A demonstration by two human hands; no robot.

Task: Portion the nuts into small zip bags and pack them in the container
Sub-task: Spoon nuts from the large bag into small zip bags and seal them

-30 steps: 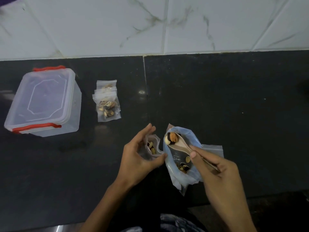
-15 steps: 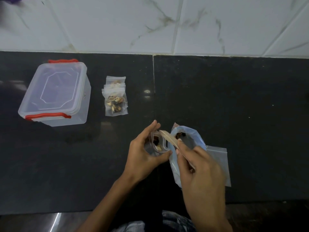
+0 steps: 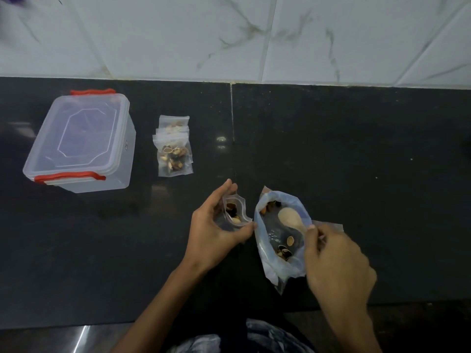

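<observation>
The left hand (image 3: 216,225) pinches a small zip bag (image 3: 233,212) open while the right hand's (image 3: 336,261) fingers (image 3: 312,231) pinch a spoon (image 3: 289,217) inside the big bag (image 3: 280,238).

Nuts, bags and box

A small open zip bag (image 3: 235,212) holding a few nuts stands in the left hand (image 3: 219,225); beside it, at the right hand (image 3: 336,258), the big nut bag (image 3: 280,238) gapes; filled bags (image 3: 174,151) and the lidded box (image 3: 81,143) lie beyond, leftward.

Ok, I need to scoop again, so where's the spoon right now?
In the head view, the spoon is right of centre, its empty bowl inside the open big bag of nuts, its handle pinched by the right hand, just right of the small zip bag.
</observation>
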